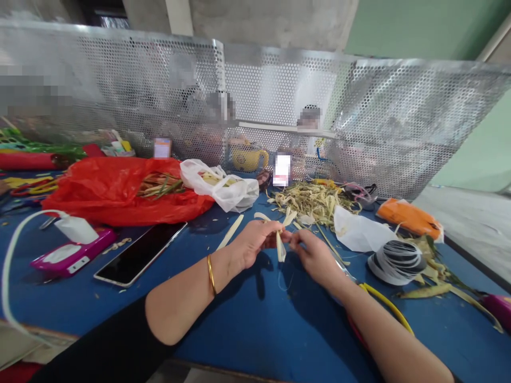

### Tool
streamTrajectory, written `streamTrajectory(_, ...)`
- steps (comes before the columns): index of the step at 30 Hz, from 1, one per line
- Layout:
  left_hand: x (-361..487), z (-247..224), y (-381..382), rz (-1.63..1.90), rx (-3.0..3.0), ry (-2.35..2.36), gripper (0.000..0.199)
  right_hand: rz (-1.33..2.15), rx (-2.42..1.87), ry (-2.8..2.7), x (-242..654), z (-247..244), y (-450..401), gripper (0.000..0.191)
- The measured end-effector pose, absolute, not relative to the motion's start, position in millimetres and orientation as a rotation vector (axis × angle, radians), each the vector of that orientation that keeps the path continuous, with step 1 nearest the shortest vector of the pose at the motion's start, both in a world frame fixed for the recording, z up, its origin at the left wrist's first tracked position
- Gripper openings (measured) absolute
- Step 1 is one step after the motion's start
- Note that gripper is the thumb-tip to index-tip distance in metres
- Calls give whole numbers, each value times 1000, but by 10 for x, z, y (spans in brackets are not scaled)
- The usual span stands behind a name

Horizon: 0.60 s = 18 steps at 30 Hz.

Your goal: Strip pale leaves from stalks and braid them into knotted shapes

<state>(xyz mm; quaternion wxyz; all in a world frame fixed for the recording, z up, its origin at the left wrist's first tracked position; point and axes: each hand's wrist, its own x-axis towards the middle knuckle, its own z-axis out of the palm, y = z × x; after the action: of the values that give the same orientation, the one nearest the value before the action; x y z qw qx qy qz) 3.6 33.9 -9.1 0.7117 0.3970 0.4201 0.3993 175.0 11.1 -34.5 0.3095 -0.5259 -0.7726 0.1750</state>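
Note:
My left hand (pixel 257 239) pinches a small bundle of pale plant strips (pixel 281 250) above the middle of the blue table (pixel 247 324). The strips fan out above and below the fingertips. My right hand (pixel 313 254) is closed close beside the bundle, its fingertips together; what they grip is too small to make out. A thin clear thread (pixel 285 287) loops down beneath the bundle. Scissors with yellow and red handles (pixel 385 300) lie partly hidden under my right forearm. One loose pale strip (pixel 230 232) lies behind my left wrist.
Shredded dry strips (pixel 307 199) are heaped at the back. A thread spool (pixel 397 261) and orange packet (pixel 411 218) sit right. Left are a phone (pixel 141 252), purple power strip (pixel 74 254) and red bag (pixel 107 186). A perforated metal screen (pixel 279 80) stands behind; people are beyond it.

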Motion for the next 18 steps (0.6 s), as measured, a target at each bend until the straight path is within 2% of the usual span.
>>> streamTrajectory(7, 66, -124, 332, 755, 778, 914, 9, 847, -1278, -1648, 1831, -290, 128, 17)
streamTrajectory(12, 87, -152, 297, 586, 766, 849, 7, 809, -1272, -1537, 1817, -229, 103, 19)
streamTrajectory(18, 48, -129, 324, 604, 798, 864, 9, 664, -1330, -1290, 1922, -184, 138, 14)
